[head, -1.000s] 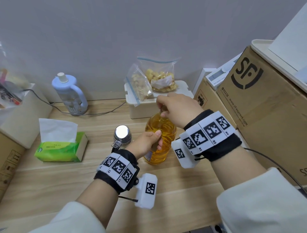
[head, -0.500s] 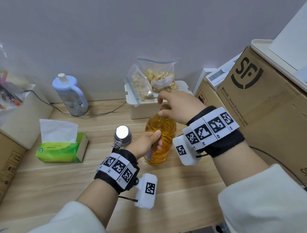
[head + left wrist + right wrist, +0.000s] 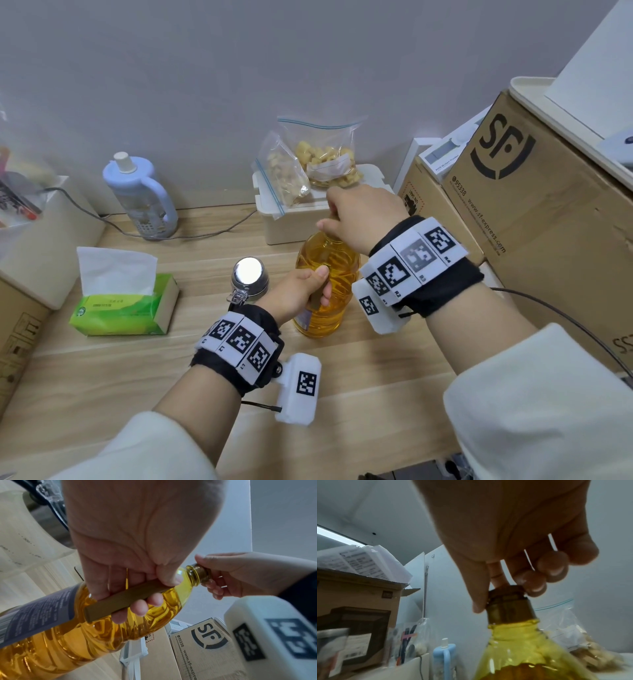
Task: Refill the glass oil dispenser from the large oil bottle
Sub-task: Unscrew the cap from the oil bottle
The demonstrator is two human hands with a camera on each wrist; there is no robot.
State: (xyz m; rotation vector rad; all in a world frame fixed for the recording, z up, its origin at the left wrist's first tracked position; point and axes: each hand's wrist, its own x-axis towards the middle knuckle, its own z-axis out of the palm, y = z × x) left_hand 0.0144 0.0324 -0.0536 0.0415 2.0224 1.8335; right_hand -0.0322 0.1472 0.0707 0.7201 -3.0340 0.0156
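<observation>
The large oil bottle (image 3: pixel 334 270) stands upright on the wooden table, full of yellow oil. My left hand (image 3: pixel 301 291) grips its brown handle (image 3: pixel 126 600) from the left. My right hand (image 3: pixel 359 216) is on top of the bottle, thumb and fingers curled round the brown cap (image 3: pixel 508 599), which sits on the neck (image 3: pixel 193 573). The glass oil dispenser (image 3: pixel 249 279), with a shiny metal lid and a clear spout clip, stands just left of the bottle, behind my left wrist.
A green tissue box (image 3: pixel 123 301) lies to the left. A blue-white jug (image 3: pixel 140 195) and a cable sit at the back. A white box (image 3: pixel 291 219) with bags of snacks (image 3: pixel 322 164) stands behind the bottle. Cardboard boxes (image 3: pixel 534 212) wall off the right side.
My right hand has turned on the cap, its wrist rotating between frames. The bottle, the dispenser and my left hand stay where they were.
</observation>
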